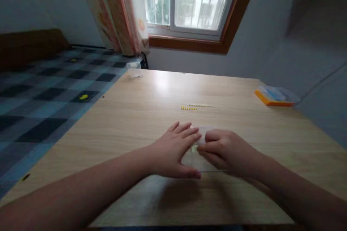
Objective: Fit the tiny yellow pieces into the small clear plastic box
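A small clear plastic box [199,160] lies on the wooden table [141,115] between my hands. My left hand [173,149] rests on its left side, fingers stretched out across the top and thumb along the near edge. My right hand [226,149] is curled at the box's right side, its fingertips pinched at a small pale yellow-green bit inside or on the box; what it pinches is too small to name. Two short rows of tiny yellow pieces [196,107] lie further back on the table.
An orange and blue flat case [275,96] sits at the far right of the table. A small clear container [134,68] stands at the far left corner. A bed with a checked cover [48,94] lies to the left, a window and curtain behind.
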The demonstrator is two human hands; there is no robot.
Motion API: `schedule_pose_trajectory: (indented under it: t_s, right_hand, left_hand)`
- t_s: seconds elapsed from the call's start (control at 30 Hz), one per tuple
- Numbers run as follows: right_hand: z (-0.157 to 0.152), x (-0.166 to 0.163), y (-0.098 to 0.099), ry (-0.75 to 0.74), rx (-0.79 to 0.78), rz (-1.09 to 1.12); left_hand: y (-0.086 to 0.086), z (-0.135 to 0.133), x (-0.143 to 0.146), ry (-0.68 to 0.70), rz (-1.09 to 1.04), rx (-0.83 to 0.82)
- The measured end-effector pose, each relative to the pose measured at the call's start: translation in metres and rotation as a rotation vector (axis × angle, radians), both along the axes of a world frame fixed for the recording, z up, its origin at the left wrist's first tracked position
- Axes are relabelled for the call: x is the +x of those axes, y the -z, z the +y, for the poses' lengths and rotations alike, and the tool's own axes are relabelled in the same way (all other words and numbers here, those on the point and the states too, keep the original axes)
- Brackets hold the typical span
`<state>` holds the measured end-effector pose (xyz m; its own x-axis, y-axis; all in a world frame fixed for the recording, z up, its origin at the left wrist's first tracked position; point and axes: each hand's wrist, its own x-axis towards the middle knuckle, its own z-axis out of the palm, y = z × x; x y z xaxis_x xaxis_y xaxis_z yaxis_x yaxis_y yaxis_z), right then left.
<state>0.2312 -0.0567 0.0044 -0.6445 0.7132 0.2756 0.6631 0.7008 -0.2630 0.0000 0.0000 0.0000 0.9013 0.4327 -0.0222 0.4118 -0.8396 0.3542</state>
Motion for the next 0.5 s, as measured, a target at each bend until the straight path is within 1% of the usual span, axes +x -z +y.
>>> schedule_pose_trajectory:
  t_s: [0.23,0.5]
  right_hand:
    - [-0.0009,-0.0003,0.0021,0.012,0.004,-0.007]
    - [-0.0021,-0.0026,0.0012,0.038,-0.008,-0.002]
  left_hand:
    - [0.0028,0.0,-0.0039,-0.004,-0.025,0.002]
    - [0.0009,-0.0004,-0.003,-0.011,-0.029,-0.006]
